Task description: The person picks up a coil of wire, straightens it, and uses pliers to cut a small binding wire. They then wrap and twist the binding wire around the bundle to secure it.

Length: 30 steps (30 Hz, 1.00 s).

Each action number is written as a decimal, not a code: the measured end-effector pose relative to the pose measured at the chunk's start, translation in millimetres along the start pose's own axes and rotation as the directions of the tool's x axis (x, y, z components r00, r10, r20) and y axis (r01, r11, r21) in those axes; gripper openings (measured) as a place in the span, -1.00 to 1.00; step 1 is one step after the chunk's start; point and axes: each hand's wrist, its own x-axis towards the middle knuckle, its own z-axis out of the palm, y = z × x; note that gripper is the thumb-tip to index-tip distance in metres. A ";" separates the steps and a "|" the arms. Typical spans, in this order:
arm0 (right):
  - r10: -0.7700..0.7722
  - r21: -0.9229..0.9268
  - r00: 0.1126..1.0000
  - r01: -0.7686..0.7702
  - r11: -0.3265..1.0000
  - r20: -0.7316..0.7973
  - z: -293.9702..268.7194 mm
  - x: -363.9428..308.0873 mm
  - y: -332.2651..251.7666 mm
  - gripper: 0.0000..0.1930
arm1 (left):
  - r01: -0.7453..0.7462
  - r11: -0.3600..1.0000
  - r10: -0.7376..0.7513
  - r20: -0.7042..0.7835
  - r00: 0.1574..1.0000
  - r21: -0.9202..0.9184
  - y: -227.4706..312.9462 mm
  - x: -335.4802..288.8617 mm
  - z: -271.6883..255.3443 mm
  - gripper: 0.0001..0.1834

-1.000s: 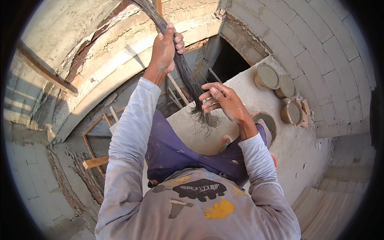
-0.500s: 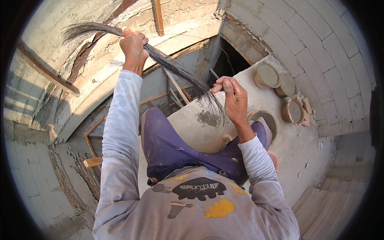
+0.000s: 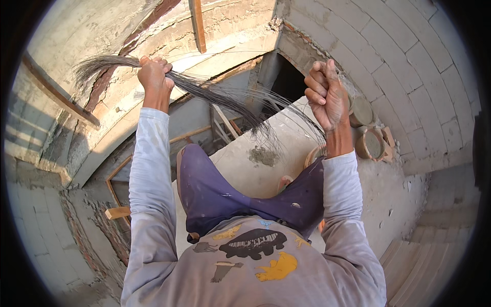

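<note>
My left hand [image 3: 154, 77], raised at the upper left, is closed around a bundle of thin dark wires [image 3: 215, 97]. One short end of the bundle sticks out left of the fist; the longer end hangs down to the right over my knees. Several strands fan away from it and end below my right wrist. My right hand [image 3: 327, 92] is up at the right, fingers curled and thumb pressed against them. A fine single strand runs from the bundle toward those fingers; its end at the fingertips is hard to see.
A dark opening [image 3: 286, 77] lies beyond the pale slab [image 3: 240, 158]. Round tubs of grey material [image 3: 372, 143] stand at the right by a block wall [image 3: 409, 66]. Timber pieces [image 3: 198, 25] lean at the upper left. A grey mortar patch [image 3: 263, 156] marks the slab.
My right hand has moved up and to the right, away from the bundle's hanging end. My left hand has shifted slightly left and down with the bundle, whose strands now spread wider.
</note>
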 end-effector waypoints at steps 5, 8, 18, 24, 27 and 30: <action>0.154 -0.799 0.984 -0.162 0.579 -0.087 -37.5 -14.6 45.8 -0.74 | -0.023 0.999 0.021 0.031 0.999 0.048 2.7 9.0 -11.3 -0.73; 0.177 -0.696 0.979 -0.199 0.690 -0.105 -79.5 -22.4 48.7 -0.74 | -0.019 0.998 0.019 0.008 1.000 0.055 10.7 16.5 -17.4 -0.75; 0.302 -0.882 0.952 -0.184 0.434 -0.050 -97.6 -58.4 77.7 -0.53 | -0.068 0.996 0.069 0.026 0.997 -0.055 37.1 59.3 -19.3 -0.79; 0.196 -0.730 0.970 -0.236 0.641 -0.141 -111.6 -77.1 80.5 -0.61 | -0.007 0.989 0.004 -0.021 1.000 -0.144 57.1 98.5 -42.5 -0.77; 0.155 -0.578 0.978 -0.209 0.789 -0.142 -101.2 -79.6 67.3 -0.68 | 0.016 0.987 -0.025 -0.053 0.998 -0.160 53.6 102.4 -47.2 -0.76; 0.163 -0.594 0.979 -0.203 0.778 -0.121 -82.9 -78.6 51.8 -0.71 | -0.057 0.995 0.050 -0.088 0.995 -0.079 48.9 101.3 -50.9 -0.74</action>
